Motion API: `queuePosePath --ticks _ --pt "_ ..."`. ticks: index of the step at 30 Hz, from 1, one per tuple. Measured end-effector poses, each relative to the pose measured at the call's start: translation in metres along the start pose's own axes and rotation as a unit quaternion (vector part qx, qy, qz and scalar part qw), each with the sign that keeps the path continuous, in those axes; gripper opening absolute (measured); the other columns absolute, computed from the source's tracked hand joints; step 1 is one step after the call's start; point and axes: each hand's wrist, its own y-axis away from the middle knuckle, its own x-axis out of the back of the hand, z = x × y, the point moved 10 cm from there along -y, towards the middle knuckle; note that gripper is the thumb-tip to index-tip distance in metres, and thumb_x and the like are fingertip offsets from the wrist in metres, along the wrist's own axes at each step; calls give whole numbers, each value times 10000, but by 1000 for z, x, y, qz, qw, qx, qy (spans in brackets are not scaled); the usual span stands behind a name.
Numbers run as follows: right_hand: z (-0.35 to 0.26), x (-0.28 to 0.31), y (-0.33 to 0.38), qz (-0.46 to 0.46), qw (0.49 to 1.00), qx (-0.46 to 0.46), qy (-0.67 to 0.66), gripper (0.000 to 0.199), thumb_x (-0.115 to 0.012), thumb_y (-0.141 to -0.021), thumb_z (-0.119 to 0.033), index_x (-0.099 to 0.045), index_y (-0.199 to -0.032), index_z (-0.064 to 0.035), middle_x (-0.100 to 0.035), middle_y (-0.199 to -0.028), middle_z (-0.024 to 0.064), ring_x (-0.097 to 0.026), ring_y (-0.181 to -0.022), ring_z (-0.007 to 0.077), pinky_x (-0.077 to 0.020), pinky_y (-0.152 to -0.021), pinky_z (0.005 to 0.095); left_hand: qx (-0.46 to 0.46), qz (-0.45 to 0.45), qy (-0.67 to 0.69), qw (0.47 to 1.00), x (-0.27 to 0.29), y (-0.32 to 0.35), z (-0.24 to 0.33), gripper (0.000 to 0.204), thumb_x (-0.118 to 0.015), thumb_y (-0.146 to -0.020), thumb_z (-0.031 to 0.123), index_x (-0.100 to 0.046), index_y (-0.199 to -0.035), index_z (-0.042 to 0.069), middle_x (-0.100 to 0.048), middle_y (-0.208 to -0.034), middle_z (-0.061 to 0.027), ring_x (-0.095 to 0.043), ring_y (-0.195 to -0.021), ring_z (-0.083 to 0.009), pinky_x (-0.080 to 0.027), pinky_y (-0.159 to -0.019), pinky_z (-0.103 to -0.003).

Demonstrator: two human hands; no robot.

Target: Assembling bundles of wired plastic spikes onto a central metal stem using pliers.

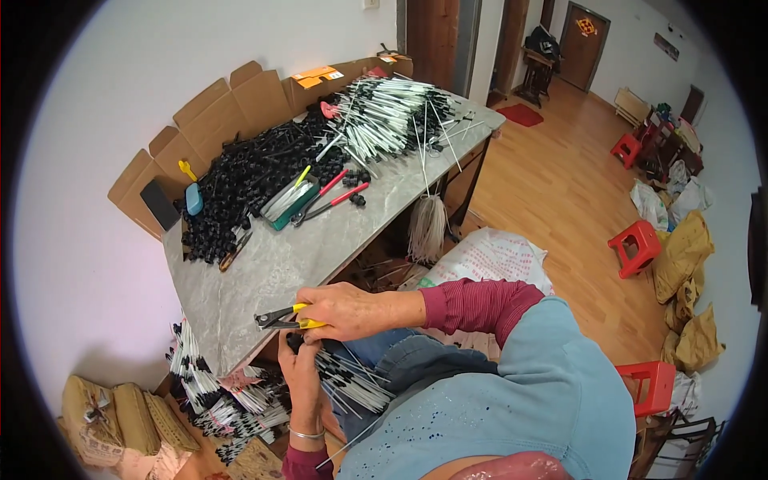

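Observation:
My right hand [340, 310] is closed round yellow-handled pliers [276, 318], whose dark jaws point left over the table's near edge. Just below it, my left hand [301, 374] pinches a small black plastic piece [294, 342]; the fingers partly hide it. The two hands almost touch. On my lap, beside the left wrist, lies a bundle of thin white sticks with black ends [350, 381]. One lone white stick [349, 441] slants out below that wrist, and I cannot tell whether the hand holds it.
The grey marble-look table [240, 292] bears a heap of black plastic parts [252, 172], a pile of white sticks [388, 116], red-handled pliers [324, 200] and a green tray [280, 222]. More stick bundles [240, 408] lie at lower left. Red stools [636, 246] and sacks [684, 252] stand right.

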Motion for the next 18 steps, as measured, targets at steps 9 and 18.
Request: queuePosePath --ticks 9,18 --pt "-7 12 3 33 999 -2 3 191 -561 -738 -214 -532 -750 -25 -471 -803 124 -522 -718 300 -423 -593 381 -15 -10 -27 999 -6 3 13 192 -490 -683 37 -477 -872 8 -479 -776 -5 -425 -698 -67 -357 -627 -184" --pt "21 47 14 -31 978 -102 178 228 -530 -711 -52 -503 -937 -41 -500 -987 134 -515 -841 321 -442 -677 362 -36 -20 -36 999 11 -12 23 78 -503 -706 66 -452 -758 40 -443 -671 10 -399 -627 -58 -334 -561 -189"
